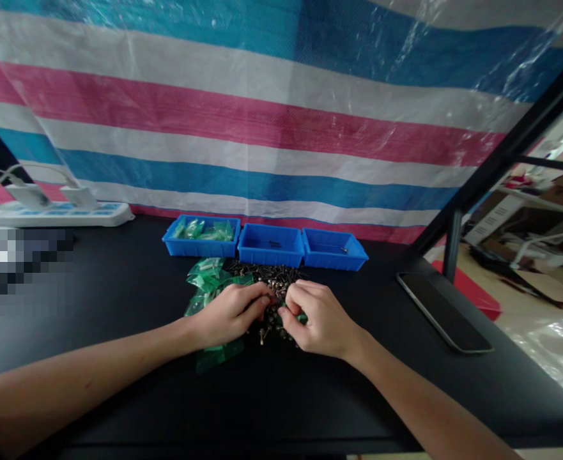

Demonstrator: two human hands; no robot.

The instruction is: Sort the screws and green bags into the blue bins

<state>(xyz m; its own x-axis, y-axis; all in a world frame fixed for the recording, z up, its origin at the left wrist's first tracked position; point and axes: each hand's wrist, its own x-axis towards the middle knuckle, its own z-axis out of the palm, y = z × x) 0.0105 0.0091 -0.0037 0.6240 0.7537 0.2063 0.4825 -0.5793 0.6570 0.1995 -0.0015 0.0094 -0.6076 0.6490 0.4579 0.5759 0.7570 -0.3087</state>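
Observation:
My left hand [228, 313] is closed in a pinch over a pile of small screws [276, 287]; what its fingertips hold is too small to make out. Just to the right, my right hand [322, 319] has its fingers curled around a green plastic bag [303, 317], mostly hidden by the hand. The two hands' fingertips are close together. Beside and under my left hand lie several green plastic bags [209, 275]. Dark screws are heaped at the back of the pile, with shinier metal pieces nearer me.
Behind the pile stand three blue bins in a row: the left bin [202, 248] holds green bags, the middle bin [270, 255] a few dark pieces, the right bin [333, 259] a small screw. A phone [444, 313] lies right; a power strip [103, 216] is back left.

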